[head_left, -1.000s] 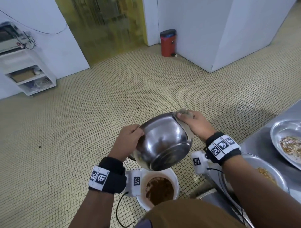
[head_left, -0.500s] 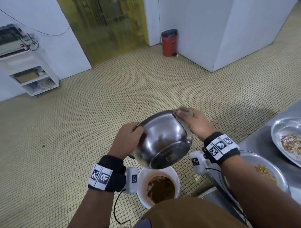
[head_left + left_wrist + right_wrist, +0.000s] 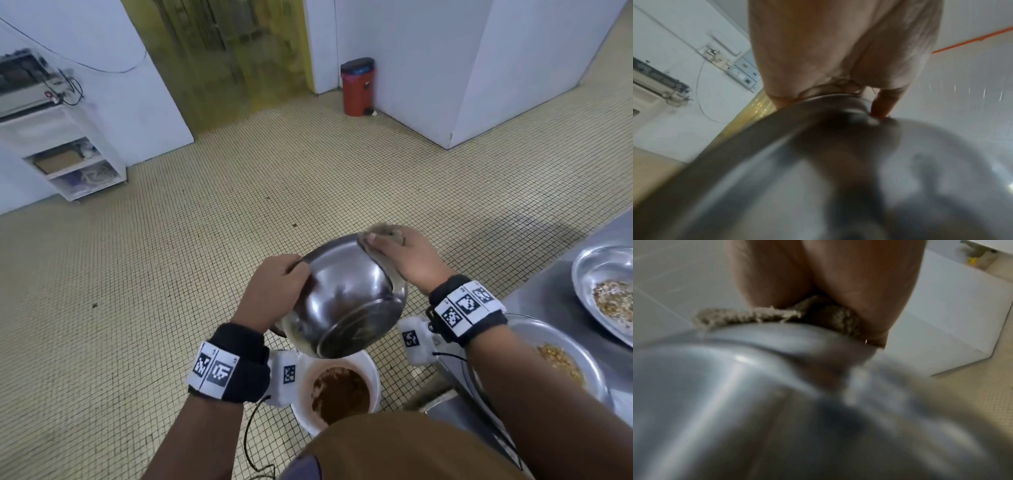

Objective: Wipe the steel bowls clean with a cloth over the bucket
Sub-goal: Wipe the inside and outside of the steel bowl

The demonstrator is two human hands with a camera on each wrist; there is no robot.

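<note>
Our left hand (image 3: 274,287) curls around the rim of the steel bowl (image 3: 342,301), and our right hand (image 3: 407,260) presses the cloth (image 3: 383,230) flat on the bowl's far side with straight fingers. The bowl is tipped with its bottom toward us, just above the white bucket (image 3: 371,368) of brown slop on the floor. We think the shiny bowl could slip and drop into the bucket if we rub too hard, because only one hand holds it.
</note>
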